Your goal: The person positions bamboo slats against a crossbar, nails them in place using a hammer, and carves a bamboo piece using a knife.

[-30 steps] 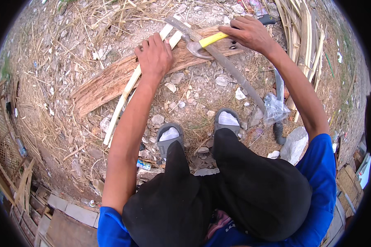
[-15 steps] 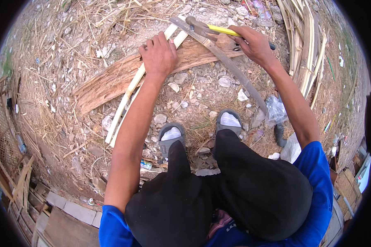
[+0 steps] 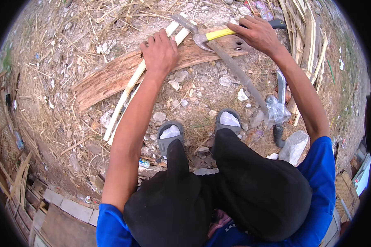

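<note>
Over the last second the right hand [image 3: 257,35] has swung the yellow-handled hammer [image 3: 210,36]: first its head lay low on the wooden plank [image 3: 123,74], then it was lifted toward the far side with the handle nearly level, and now the head is back down, touching the plank just right of the left hand [image 3: 160,51]. The left hand has shifted slightly along the pale bamboo strips [image 3: 130,88].

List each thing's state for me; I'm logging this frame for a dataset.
Left hand: pressed flat on the strips and plank.
Right hand: closed on the hammer.
Hammer: head resting on the plank.
Plank: lying flat on the ground.
Strips: laid across the plank.
Knife: lying unheld by the right foot.
</note>
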Available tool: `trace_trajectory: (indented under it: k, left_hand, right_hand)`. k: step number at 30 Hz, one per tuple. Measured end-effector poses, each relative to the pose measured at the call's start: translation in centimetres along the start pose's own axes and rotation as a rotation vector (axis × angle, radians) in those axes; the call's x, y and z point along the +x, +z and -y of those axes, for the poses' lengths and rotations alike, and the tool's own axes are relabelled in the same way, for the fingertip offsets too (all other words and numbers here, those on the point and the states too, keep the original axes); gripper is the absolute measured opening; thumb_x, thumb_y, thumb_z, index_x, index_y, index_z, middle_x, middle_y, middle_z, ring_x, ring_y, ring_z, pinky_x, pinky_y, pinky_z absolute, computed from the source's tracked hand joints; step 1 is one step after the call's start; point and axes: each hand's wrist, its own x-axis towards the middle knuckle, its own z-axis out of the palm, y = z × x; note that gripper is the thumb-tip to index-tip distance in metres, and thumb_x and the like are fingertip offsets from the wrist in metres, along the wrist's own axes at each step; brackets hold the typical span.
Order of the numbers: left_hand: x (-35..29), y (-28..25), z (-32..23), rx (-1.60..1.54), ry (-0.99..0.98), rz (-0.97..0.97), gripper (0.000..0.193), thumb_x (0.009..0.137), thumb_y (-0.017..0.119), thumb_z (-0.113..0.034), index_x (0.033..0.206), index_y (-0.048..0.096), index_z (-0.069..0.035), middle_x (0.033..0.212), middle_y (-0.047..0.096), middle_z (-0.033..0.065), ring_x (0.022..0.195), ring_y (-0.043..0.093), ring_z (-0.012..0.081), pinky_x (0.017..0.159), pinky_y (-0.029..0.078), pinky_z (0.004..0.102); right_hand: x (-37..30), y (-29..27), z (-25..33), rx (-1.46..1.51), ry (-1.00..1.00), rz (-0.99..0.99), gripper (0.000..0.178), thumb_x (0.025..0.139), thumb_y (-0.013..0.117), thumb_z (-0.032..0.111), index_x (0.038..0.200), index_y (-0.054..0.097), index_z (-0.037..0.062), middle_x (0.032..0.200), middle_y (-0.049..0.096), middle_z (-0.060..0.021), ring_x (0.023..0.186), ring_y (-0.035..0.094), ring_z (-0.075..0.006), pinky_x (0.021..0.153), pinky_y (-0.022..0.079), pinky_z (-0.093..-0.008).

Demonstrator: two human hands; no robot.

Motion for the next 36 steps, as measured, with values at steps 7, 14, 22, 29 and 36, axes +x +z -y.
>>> trace_trajectory:
  k: [7, 14, 22, 29, 36]
  left_hand:
    - [0.1, 0.3, 0.3, 0.008, 0.015, -0.076, 0.036, 0.101, 0.044, -0.032, 0.121, 0.052, -0.003, 0.110, 0.062, 0.0158, 0.103, 0.059, 0.0335, 0.092, 0.039, 0.0561]
    - [0.2, 0.4, 0.5, 0.033, 0.002, -0.056, 0.033, 0.101, 0.044, -0.031, 0.116, 0.052, -0.003, 0.106, 0.062, 0.0157, 0.101, 0.059, 0.0336, 0.092, 0.039, 0.0562]
    - [-0.1, 0.6, 0.4, 0.051, 0.006, -0.059, 0.037, 0.100, 0.046, -0.032, 0.119, 0.053, -0.001, 0.106, 0.063, 0.0153, 0.102, 0.060, 0.0321, 0.093, 0.038, 0.0544]
    - [0.2, 0.3, 0.4, 0.010, -0.008, 0.003, 0.034, 0.101, 0.041, -0.032, 0.117, 0.052, -0.003, 0.109, 0.061, 0.0169, 0.105, 0.059, 0.0339, 0.094, 0.038, 0.0574]
    - [0.3, 0.2, 0.1, 0.024, 0.015, -0.026, 0.032, 0.100, 0.044, -0.032, 0.113, 0.053, -0.003, 0.106, 0.062, 0.0163, 0.102, 0.060, 0.0341, 0.091, 0.038, 0.0569]
  right_hand:
    - [1.1, -0.6, -1.3, 0.018, -0.230, 0.152, 0.030, 0.090, 0.066, 0.028, 0.120, 0.064, 0.0244, 0.084, 0.055, 0.0033, 0.087, 0.060, -0.0133, 0.072, 0.047, -0.0323]
    - [1.6, -1.0, -2.2, -0.010, -0.166, 0.227, 0.040, 0.089, 0.068, 0.028, 0.128, 0.063, 0.0217, 0.091, 0.057, 0.0008, 0.087, 0.058, -0.0173, 0.076, 0.047, -0.0330]
    - [3.0, -1.4, -2.3, 0.048, -0.183, 0.176, 0.037, 0.090, 0.066, 0.032, 0.125, 0.065, 0.0188, 0.086, 0.052, -0.0012, 0.083, 0.056, -0.0186, 0.076, 0.045, -0.0364]
    - [4.3, -2.8, -2.6, 0.104, -0.085, 0.153, 0.024, 0.082, 0.070, 0.025, 0.105, 0.067, 0.0189, 0.074, 0.051, -0.0034, 0.073, 0.059, -0.0235, 0.062, 0.047, -0.0395]
    - [3.4, -0.8, -2.7, 0.012, -0.048, 0.215, 0.034, 0.091, 0.066, 0.030, 0.123, 0.065, 0.0171, 0.086, 0.052, -0.0017, 0.083, 0.056, -0.0196, 0.074, 0.045, -0.0361]
